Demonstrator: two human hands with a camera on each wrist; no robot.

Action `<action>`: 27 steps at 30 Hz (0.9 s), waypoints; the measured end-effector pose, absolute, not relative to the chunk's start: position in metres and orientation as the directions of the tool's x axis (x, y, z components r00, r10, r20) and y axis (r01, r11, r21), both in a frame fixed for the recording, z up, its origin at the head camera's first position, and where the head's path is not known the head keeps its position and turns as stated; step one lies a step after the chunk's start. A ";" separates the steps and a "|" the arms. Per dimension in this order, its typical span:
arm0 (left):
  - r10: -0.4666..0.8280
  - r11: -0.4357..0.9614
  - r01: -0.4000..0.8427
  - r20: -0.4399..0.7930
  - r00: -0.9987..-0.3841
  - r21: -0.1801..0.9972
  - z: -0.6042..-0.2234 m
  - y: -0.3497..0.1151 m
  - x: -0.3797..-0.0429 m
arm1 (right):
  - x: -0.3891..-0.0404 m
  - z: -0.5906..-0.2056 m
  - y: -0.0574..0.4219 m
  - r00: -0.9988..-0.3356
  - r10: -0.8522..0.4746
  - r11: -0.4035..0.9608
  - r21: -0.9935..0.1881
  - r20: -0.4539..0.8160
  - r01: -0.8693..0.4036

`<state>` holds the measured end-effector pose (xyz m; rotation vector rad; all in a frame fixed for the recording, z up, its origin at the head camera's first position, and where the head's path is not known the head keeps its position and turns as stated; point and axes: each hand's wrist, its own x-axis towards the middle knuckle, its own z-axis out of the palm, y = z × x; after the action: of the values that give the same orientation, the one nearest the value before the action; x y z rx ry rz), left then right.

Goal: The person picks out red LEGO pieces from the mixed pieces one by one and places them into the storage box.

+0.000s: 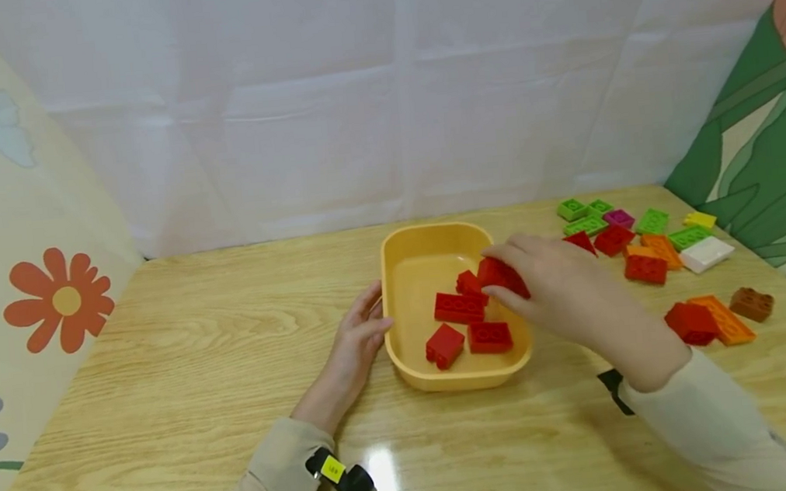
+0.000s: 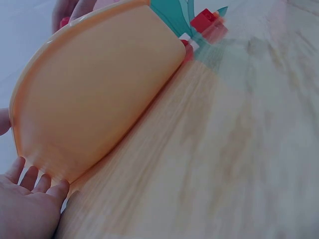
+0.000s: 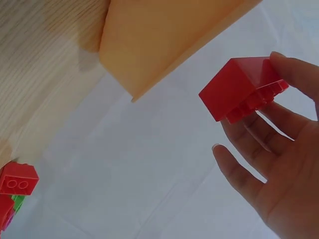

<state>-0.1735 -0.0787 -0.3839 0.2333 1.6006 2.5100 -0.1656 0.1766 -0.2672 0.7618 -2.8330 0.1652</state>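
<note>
My left hand holds the left side of a yellow plastic bin; its thumb lies on the rim, and the fingertips press the outer wall. Over the bin's right side, my right hand grips a red building brick with a sloped face. Its studs show in the right wrist view, where the thumb and fingers hold the brick at one end. Inside the bin lie several red bricks, among them a long one, a two-stud-wide one and a tilted one.
Right of the bin, loose bricks are spread on the wooden table: green, magenta, yellow, white, orange, brown and red. A white sheet hangs behind the table.
</note>
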 end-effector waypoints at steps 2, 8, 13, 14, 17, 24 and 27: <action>0.214 -0.418 -0.046 0.049 -0.976 0.907 -0.384 -0.079 -0.173 | -0.164 -0.267 0.173 -0.837 -0.501 0.850 -0.054 0.217 -0.523; 0.211 -0.421 -0.046 0.048 -0.976 0.906 -0.384 -0.079 -0.173 | -0.159 -0.269 0.165 -0.821 -0.540 0.827 -0.063 0.183 -0.558; 0.206 -0.420 -0.047 0.045 -0.978 0.906 -0.384 -0.079 -0.173 | -0.155 -0.272 0.159 -0.813 -0.558 0.818 -0.053 0.166 -0.573; 0.205 -0.421 -0.047 0.045 -0.978 0.906 -0.384 -0.079 -0.173 | -0.154 -0.272 0.158 -0.814 -0.560 0.817 -0.055 0.156 -0.573; 0.205 -0.421 -0.049 0.042 -0.978 0.906 -0.384 -0.079 -0.173 | -0.153 -0.274 0.154 -0.819 -0.562 0.815 -0.088 0.112 -0.572; 0.203 -0.419 -0.054 0.036 -0.978 0.906 -0.384 -0.079 -0.173 | -0.152 -0.279 0.148 -0.812 -0.584 0.801 -0.175 -0.011 -0.573; 0.202 -0.420 -0.054 0.036 -0.979 0.906 -0.384 -0.079 -0.173 | -0.150 -0.281 0.146 -0.811 -0.583 0.802 -0.188 -0.039 -0.567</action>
<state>-0.1728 -0.0791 -0.3837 0.2090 1.5978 2.5176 -0.1501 0.1457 -0.2808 0.9828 -3.0720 0.2727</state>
